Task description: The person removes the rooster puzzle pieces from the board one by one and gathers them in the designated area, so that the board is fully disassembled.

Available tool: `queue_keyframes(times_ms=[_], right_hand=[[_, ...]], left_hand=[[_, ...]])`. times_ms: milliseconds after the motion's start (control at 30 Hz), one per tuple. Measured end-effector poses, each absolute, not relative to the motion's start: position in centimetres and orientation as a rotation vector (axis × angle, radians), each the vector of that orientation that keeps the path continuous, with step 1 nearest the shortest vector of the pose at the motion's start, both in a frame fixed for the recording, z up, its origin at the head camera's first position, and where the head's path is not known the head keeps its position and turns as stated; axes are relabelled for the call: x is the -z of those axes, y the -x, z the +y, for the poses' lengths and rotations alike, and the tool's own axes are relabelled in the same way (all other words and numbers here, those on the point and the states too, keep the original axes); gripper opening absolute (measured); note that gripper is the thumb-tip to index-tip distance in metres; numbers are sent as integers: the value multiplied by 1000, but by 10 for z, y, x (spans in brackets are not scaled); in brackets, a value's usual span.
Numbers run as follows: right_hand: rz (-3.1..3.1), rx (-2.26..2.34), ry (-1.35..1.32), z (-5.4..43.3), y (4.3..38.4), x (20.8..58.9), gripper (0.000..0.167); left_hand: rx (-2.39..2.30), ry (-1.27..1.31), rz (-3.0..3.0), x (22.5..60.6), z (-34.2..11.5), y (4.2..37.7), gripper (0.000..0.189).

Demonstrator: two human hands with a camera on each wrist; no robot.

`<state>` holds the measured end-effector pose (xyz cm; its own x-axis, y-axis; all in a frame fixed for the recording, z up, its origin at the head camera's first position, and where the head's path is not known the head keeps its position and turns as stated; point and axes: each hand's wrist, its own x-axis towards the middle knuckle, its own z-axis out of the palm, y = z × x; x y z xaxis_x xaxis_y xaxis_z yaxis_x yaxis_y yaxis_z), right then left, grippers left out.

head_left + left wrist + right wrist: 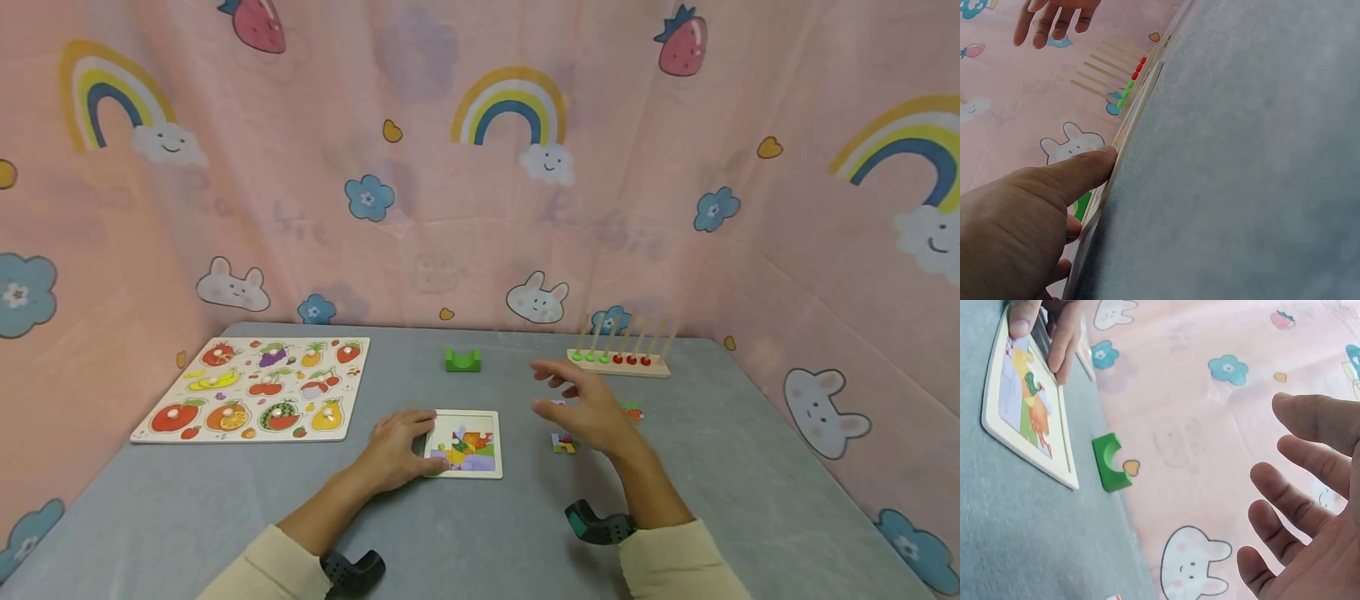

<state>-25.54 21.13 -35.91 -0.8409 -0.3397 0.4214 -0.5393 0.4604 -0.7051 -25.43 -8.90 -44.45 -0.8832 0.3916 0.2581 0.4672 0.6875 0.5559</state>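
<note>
On table (pixel 480 542), left hand (pixel 395 450) gripping face-up puzzle (pixel 474 450), long axis unclear; right hand (pixel 590 407) spread.

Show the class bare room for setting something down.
Free: grey table right of the multicoloured puzzle pieces; also between the white fruit board and green U-shaped block. Crowded: around the white framed puzzle the left hand holds, and those pieces near the right hand.
</note>
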Motion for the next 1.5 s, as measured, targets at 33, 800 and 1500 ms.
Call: queue_keyframes(times_ms=[33,800,1500], right_hand=[[-2486,-1327,-762,209,255,359,46],[-2507,-1410,-759,159,264,376,49],[-2543,-1473,-847,136,274,414,51]], left_hand=[[964,709,-2778,445,-89,254,68],[980,699,-2789,443,-87,256,67],[976,707,-2769,443,-88,254,66]])
